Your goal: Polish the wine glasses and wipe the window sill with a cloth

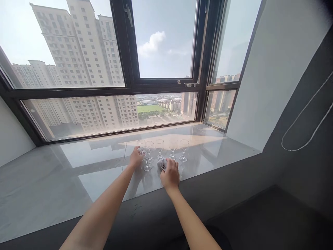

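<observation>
Several small stemmed glasses (159, 147) stand in a row on a glossy marble window sill (78, 166). My left hand (135, 158) wraps around the bowl of the nearest glass (146, 159), which stands upright on the sill at the row's left end. My right hand (170, 173) rests on the sill just right of it, closed on a crumpled grey cloth (162, 163). Two more glasses (183, 150) stand just beyond my right hand, apart from it.
A large black-framed window (130, 83) runs along the back of the sill, with tall buildings outside. A white wall (273, 69) closes the right end. A dark ledge (234, 194) runs along the sill's front edge. A beaded cord (307, 118) hangs at right.
</observation>
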Tool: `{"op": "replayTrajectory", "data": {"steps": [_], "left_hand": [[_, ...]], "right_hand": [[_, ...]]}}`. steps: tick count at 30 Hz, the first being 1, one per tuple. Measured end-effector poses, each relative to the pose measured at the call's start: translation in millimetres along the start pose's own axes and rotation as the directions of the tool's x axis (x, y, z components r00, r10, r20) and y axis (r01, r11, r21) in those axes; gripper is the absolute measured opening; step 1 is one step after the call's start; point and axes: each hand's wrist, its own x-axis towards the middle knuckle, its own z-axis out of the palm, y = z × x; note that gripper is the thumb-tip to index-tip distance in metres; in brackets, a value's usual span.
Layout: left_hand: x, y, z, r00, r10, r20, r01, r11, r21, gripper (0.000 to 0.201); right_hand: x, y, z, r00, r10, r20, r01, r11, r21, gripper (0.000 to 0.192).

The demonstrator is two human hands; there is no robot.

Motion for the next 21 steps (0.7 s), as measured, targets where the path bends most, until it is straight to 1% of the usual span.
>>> {"op": "replayTrajectory", "data": {"steps": [4,7,9,11,13,16,19,21], "left_hand": [[-2,-3,-6.2,1.0,-0.004,-0.026,0.006,0.997,0.072,0.042],[-6,-13,-23.0,0.999,-0.029,-0.036,0.032,0.994,0.102,0.038],[-8,-24,-41.8,0.996,-0.062,-0.07,0.071,0.989,0.132,0.037],[-10,-40,-65.6,0.986,-0.107,-0.127,0.128,0.978,0.164,0.037],[-13,-59,-91.6,0.971,-0.151,-0.188,0.186,0.964,0.187,0.037],[-20,-85,-127.9,0.934,-0.204,-0.294,0.27,0.941,0.202,0.035],[-25,-103,-153.7,0.901,-0.242,-0.361,0.324,0.928,0.186,0.035],[-27,-108,-163.7,0.893,-0.279,-0.354,0.344,0.929,0.136,0.041]], "right_hand": [[0,1,0,1.0,-0.004,0.001,0.004,1.0,0.013,0.047],[-1,1,0,1.0,-0.009,0.0,0.009,1.0,0.017,0.046],[-2,2,1,1.0,-0.007,0.002,0.007,1.0,0.019,0.047],[-2,2,1,1.0,-0.006,0.011,0.005,1.0,0.022,0.046],[-3,2,1,1.0,-0.006,0.024,0.006,1.0,0.024,0.045],[-3,3,1,0.999,-0.011,0.038,0.01,1.0,0.026,0.044],[-3,4,2,0.999,-0.008,0.04,0.007,1.0,0.025,0.044],[-3,4,3,0.999,-0.008,0.036,0.007,1.0,0.02,0.044]]}}
